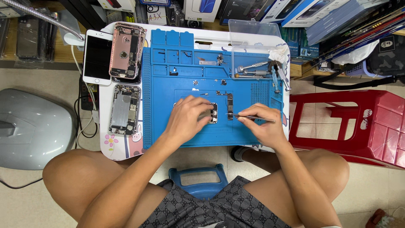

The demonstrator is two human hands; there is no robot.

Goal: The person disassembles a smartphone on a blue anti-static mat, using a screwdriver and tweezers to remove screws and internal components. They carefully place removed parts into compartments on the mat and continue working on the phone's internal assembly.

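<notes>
From the head view, the left hand (187,116) lay over an opened phone (213,113) on the blue mat (160,126), its fingers curled down and pressing on the phone's left part, pinning rather than lifting it. The right hand (257,122) was pinched shut around thin tweezers (255,118), whose tips pointed left toward a narrow board (230,106) lying just beside the phone, near the mat's middle. Whether the tips had gripped anything was too small to tell.

To do this step well, the left hand had probably to keep the phone flat and unmoving, while the right hand worked with its heel resting on the mat for steadiness. A light pinch seemed wise, since small parts could spring away across the mat. Loose screws (195,82) lay further up the mat, and screwdrivers (253,69) rested near the top right corner, well apart from the hands. Two more opened phones (126,50) (123,109) and a white phone (97,57) lay left of the mat.
</notes>
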